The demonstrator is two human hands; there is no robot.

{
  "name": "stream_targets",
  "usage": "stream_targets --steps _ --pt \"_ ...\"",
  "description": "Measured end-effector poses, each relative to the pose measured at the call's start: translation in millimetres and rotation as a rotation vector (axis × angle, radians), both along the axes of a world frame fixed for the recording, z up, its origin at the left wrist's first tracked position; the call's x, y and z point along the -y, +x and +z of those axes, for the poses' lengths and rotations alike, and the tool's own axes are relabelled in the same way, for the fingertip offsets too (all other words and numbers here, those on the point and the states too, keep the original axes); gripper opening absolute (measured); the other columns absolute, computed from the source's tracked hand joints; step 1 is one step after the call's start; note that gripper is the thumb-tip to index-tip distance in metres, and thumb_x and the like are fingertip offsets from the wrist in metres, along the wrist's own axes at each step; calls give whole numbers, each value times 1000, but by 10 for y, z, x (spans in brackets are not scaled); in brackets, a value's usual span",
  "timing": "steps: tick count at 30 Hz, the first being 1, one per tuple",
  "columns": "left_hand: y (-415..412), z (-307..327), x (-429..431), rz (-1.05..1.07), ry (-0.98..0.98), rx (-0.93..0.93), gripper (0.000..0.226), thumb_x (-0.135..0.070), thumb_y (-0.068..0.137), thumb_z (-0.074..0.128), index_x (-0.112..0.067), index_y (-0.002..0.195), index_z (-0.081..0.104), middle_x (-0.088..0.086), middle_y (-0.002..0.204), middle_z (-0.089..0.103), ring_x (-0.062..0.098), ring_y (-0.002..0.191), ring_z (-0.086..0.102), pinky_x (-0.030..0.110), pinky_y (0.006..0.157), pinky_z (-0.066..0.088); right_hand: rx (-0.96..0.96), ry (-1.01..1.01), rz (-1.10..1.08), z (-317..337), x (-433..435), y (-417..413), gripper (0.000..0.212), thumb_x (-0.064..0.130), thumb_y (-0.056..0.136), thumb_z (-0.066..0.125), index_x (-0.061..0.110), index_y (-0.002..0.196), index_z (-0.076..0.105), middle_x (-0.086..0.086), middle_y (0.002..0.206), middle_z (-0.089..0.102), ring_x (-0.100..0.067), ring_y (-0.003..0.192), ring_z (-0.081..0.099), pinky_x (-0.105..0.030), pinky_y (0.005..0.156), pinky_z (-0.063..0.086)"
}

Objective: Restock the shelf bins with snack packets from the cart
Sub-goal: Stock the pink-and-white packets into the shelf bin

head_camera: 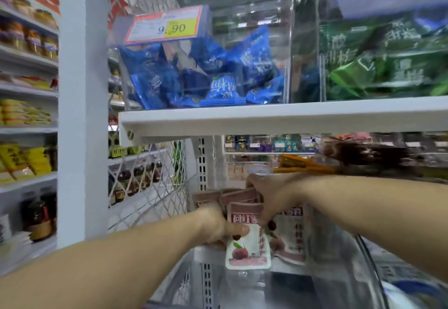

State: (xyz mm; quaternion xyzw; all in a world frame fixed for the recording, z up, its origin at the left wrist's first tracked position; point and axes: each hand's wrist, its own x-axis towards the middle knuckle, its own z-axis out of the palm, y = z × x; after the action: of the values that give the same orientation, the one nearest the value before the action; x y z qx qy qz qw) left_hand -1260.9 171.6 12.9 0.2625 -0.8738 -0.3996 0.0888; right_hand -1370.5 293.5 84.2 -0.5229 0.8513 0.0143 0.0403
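Both my arms reach forward under a white shelf (278,117). My left hand (218,226) grips a bunch of pink-and-white snack packets (247,248) with a red fruit picture, thumb pressed on the front one. My right hand (271,194) curls over the top of the same bunch from the right. Another packet of the same kind (291,233) shows behind, inside a clear bin (334,255) on the lower shelf. Whether the bunch is inside the bin or in front of it, I cannot tell.
Above the white shelf stand a clear bin of blue packets (206,76) with a 9.90 price tag (167,25) and one of green packets (388,59). A white post (82,114) and wire mesh (150,177) are at the left, with jars on shelves beyond.
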Motion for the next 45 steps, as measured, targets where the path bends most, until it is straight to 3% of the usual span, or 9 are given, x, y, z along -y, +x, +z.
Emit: stream_targets --steps 7,12,15,21,24,26,28,32,45 --pt "-30 27 -30 -25 -248 116 32 -41 91 69 -22 116 62 3 122 68 22 111 64 29 98 49 -79 15 41 6 -81 -34 79 34 80 82 23 145 38 1 130 57 -20 114 56 -40 98 51" --pt "-104 -20 -101 56 97 22 14 -17 100 60 -10 111 56 11 92 70 19 65 71 32 67 62 -64 1 24 19 -84 -43 81 33 82 81 22 148 37 0 136 55 -21 118 56 -39 100 51" --pt "-144 -66 -74 50 59 -72 16 -12 101 56 -13 116 52 16 93 73 23 68 72 43 74 63 -75 19 16 19 -102 -47 89 35 84 79 20 156 27 -1 151 44 -23 131 48 -37 106 46" --pt "-157 -142 -37 -26 -51 -29 39 -18 89 74 -24 100 37 11 87 76 16 53 66 35 59 54 -63 -68 47 15 -98 -86 74 29 85 78 24 147 38 0 141 49 -20 119 53 -28 88 48" --pt "-168 -143 -92 -27 -207 44 39 -34 86 77 -32 89 38 6 94 74 20 75 73 34 64 59 -150 -152 83 45 -109 -146 38 21 83 77 25 114 55 2 114 57 -18 100 56 -30 75 52" --pt "-194 -159 -94 -6 -252 75 43 -45 81 77 -36 106 44 5 100 70 23 84 73 32 61 61 -181 -47 67 83 -165 -158 24 19 84 76 22 103 63 3 106 61 -16 94 58 -22 65 47" --pt "-261 -195 -59 27 -294 94 91 -52 74 76 -24 144 26 7 102 67 23 78 72 31 55 60 -184 144 57 108 -220 -132 24 27 85 78 22 107 71 7 107 66 -12 92 59 -16 61 43" --pt "-337 -260 -34 39 -362 74 121 -48 75 70 -22 150 -21 13 110 66 30 88 71 38 67 62 -176 443 65 117 -209 -46 50 42 90 71 27 136 62 10 140 57 -13 122 52 -20 89 38" --pt "-314 -281 60 133 -399 33 101 -54 82 69 -12 144 1 4 104 64 23 89 68 31 66 53 -279 504 84 7 -254 -1 59 33 97 61 28 152 40 2 156 39 -19 134 43 -31 104 38"
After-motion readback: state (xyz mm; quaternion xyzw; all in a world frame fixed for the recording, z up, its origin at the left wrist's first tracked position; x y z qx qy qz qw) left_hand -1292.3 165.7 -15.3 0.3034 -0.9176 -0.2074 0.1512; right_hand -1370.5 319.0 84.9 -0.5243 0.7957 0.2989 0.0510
